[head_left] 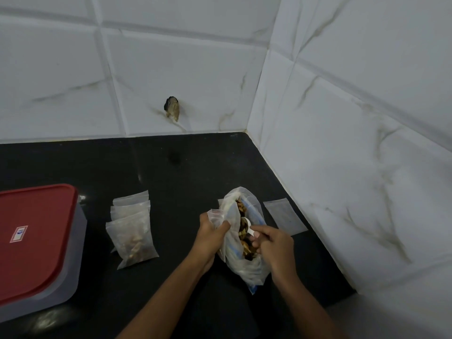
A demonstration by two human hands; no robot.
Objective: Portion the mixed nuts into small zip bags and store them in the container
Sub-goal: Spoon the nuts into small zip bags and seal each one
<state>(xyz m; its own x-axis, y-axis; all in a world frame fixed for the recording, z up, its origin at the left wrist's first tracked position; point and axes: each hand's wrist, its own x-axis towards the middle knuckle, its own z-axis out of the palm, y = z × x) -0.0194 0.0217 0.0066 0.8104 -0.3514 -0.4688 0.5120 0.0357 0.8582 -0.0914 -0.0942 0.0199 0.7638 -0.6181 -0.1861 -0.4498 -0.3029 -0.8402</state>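
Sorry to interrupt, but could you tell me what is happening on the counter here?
A person is portioning mixed nuts at a black counter. The left hand holds a small zip bag beside the mouth of the big nut bag, and the right hand dips a white scoop into the nuts. A stack of filled bags lies to the left, near the container, whose red lid is on. An empty bag lies flat to the right.

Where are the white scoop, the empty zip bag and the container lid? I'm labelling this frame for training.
white scoop (247, 225): head view, on its bowl inside the big nut bag.
empty zip bag (285, 216): head view, on its flat middle.
container lid (34, 238): head view, on the red top surface.
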